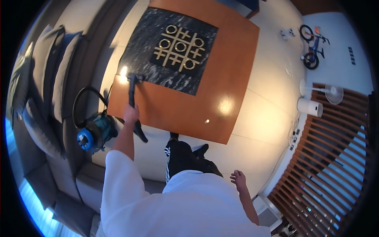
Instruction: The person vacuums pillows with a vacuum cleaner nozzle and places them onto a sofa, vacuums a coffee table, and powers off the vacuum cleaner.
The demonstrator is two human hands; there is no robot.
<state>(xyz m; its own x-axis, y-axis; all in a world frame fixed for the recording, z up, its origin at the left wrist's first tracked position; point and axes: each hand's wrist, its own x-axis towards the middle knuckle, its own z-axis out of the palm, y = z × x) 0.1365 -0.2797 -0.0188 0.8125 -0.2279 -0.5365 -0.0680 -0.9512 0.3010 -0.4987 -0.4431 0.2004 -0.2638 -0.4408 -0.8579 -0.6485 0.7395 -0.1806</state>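
Observation:
My left hand [131, 113] is wrapped around the black handle of a vacuum cleaner wand [132, 96]. The wand's floor nozzle [136, 76] rests on the wooden coffee table [227, 85], by the near left corner of its black marbled inlay. Left of the table stands the vacuum cleaner's blue and dark canister [100, 129], with a black hose [75, 104] curving up from it. Beside my body on the right, my right hand [238, 179] hangs in the air, fingers loosely bent and slightly apart, holding nothing.
A gold tic-tac-toe set [180, 47] lies on the inlay. A small pale object [207, 121] sits near the table's front edge. Grey sofas with cushions [43, 126] line the left. On the right are a small bicycle [312, 47], a fan [333, 94] and wooden slats [316, 162].

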